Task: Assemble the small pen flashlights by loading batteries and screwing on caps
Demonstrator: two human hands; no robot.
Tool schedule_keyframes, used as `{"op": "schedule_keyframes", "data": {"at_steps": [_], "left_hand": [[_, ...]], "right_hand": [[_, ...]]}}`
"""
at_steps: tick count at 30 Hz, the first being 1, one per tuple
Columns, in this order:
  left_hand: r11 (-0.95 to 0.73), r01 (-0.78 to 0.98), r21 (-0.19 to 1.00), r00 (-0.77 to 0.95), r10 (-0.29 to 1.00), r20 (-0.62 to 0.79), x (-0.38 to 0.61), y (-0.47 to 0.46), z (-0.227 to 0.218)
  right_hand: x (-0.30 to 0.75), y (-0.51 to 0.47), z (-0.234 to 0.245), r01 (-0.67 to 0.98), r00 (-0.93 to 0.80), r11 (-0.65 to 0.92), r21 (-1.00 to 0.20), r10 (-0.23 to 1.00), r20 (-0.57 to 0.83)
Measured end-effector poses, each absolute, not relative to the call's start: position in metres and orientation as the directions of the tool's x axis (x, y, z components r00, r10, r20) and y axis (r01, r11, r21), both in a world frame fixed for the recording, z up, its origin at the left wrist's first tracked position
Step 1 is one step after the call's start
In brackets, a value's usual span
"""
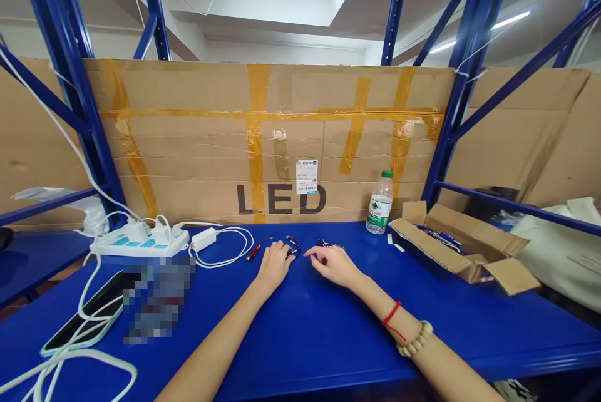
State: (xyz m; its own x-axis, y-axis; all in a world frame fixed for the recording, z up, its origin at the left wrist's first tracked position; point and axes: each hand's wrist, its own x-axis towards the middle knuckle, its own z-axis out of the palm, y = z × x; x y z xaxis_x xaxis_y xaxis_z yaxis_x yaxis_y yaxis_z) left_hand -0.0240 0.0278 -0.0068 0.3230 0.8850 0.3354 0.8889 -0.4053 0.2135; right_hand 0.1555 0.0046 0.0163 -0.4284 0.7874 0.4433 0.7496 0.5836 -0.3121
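Note:
Both of my hands rest on the blue tabletop (291, 327), a short gap between them. My left hand (275, 264) lies palm down with bent fingers, and a small dark and silvery piece shows at its thumb; its kind is too small to tell. The fingers of my right hand (335, 264) are curled in a pinch around a small purple piece, mostly hidden by them. Just beyond the hands lie a dark red and blue looped piece (293, 241) and some small purple bits (323, 242). Left of my left hand is a slim red pen-like stick (253, 252).
A white power strip (141, 240) with plugs, a white adapter (204, 238) with coiled cable and a phone (89, 311) occupy the left. A water bottle (379, 203) and an open carton (462, 263) holding blue pen-like items stand right. Cardboard (211, 158) closes the back.

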Motion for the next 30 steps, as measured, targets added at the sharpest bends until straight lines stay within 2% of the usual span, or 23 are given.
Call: {"op": "schedule_keyframes", "data": {"at_steps": [5, 8, 11, 15, 18, 21, 30], "left_hand": [[-0.557, 0.803, 0.211, 0.462, 0.806, 0.371, -0.023, 0.023, -0.007], [-0.521, 0.834, 0.181, 0.421, 0.814, 0.4, -0.019, 0.021, -0.009], [-0.479, 0.861, 0.169, 0.377, 0.825, 0.421, -0.019, 0.022, -0.01], [-0.408, 0.896, 0.176, 0.308, 0.856, 0.415, -0.021, 0.024, -0.009], [-0.36, 0.913, 0.19, 0.256, 0.871, 0.419, -0.022, 0.027, -0.007], [-0.321, 0.924, 0.207, 0.214, 0.884, 0.415, -0.022, 0.03, -0.007], [-0.286, 0.905, 0.314, 0.149, 0.907, 0.395, -0.027, 0.034, -0.011]], "right_hand": [[0.155, 0.002, 0.018, 0.748, -0.435, 0.583, -0.319, 0.792, 0.428], [0.155, 0.002, 0.017, 0.763, -0.416, 0.56, -0.322, 0.807, 0.419], [0.156, 0.006, 0.014, 0.825, -0.304, 0.461, -0.326, 0.85, 0.431], [0.155, 0.016, 0.006, 0.872, -0.216, 0.405, -0.275, 0.822, 0.527], [0.15, 0.021, 0.0, 0.86, -0.296, 0.478, -0.177, 0.752, 0.589], [0.142, 0.024, -0.006, 0.805, -0.421, 0.582, -0.12, 0.701, 0.575], [0.121, 0.046, -0.014, 0.781, -0.507, 0.616, -0.107, 0.725, 0.466]]}}
